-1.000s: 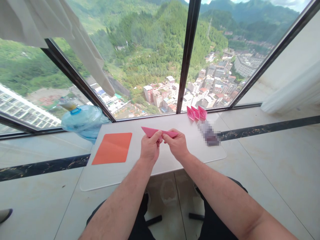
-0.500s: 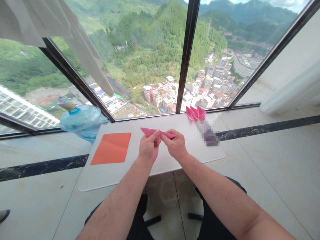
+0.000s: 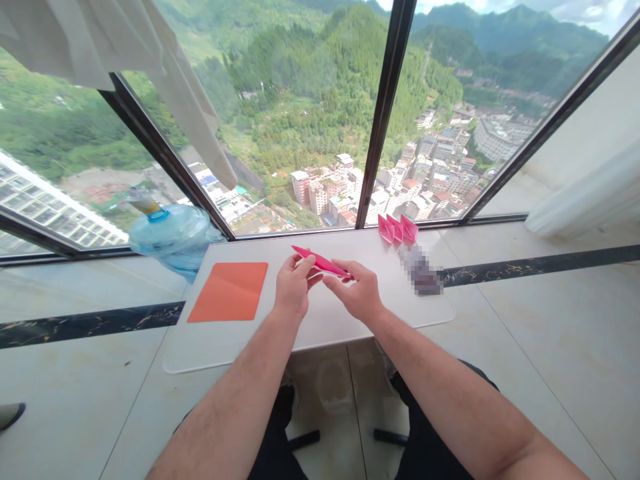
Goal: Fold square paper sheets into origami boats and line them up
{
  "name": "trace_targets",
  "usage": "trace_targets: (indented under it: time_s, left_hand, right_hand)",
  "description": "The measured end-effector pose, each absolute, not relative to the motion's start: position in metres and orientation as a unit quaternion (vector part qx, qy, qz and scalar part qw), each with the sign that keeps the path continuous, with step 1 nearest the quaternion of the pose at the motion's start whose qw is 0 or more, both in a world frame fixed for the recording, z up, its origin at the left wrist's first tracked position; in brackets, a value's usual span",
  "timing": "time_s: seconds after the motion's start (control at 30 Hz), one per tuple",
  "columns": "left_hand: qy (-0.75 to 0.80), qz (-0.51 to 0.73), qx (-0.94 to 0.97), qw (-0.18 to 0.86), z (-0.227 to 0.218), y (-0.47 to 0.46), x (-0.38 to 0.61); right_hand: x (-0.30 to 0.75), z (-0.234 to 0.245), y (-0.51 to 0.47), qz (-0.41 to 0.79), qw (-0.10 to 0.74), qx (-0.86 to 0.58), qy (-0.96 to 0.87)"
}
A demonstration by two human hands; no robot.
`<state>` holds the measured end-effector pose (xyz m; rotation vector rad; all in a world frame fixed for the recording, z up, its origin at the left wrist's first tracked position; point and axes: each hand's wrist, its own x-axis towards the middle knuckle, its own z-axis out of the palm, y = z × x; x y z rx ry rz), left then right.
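Note:
A narrow piece of pink folded paper (image 3: 321, 261) is held above the white table, slanting down toward the right. My left hand (image 3: 294, 283) is closed on its left half, thumb on top and fingers beneath. At the paper's right end, my right hand (image 3: 357, 290) grips it with the fingers, while its thumb sits lower, a little off the paper. To the left lies a flat stack or sheet of orange paper (image 3: 229, 292). Several pink folded paper pieces (image 3: 398, 229) stand in a row at the table's back right.
The white table (image 3: 310, 337) stands against the window. A blurred-out object (image 3: 423, 272) rests on its right side. Behind the left corner is a large blue water bottle (image 3: 175, 237). A pale curtain (image 3: 185, 93) hangs at upper left. My knees are below the table's front edge.
The pink paper has turned, so its right end points lower and a narrower side shows. My right thumb has moved off it, and the hands are slightly farther apart. The view has shifted a little.

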<state>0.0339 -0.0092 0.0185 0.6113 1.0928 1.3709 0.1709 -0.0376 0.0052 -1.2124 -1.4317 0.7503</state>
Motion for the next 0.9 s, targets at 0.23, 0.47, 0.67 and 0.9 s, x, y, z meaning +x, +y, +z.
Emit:
trace_targets:
  time_s: [0.23, 0.47, 0.67, 0.9]
  left_hand:
    - [0.499, 0.582, 0.285, 0.575, 0.021, -0.010, 0.034]
    - [0.518, 0.550, 0.322, 0.570, 0.019, -0.013, 0.043]
    - [0.517, 0.543, 0.323, 0.578, 0.020, -0.013, 0.045]
    - [0.523, 0.529, 0.333, 0.579, 0.014, -0.012, 0.042]
  right_hand:
    - [0.179, 0.001, -0.031, 0.248, 0.532, -0.479, -0.653]
    - [0.178, -0.003, -0.031, 0.171, 0.468, -0.513, -0.699]
    - [0.178, 0.002, -0.031, 0.163, 0.406, -0.557, -0.706]
    - [0.177, 0.001, -0.031, 0.162, 0.352, -0.585, -0.713]
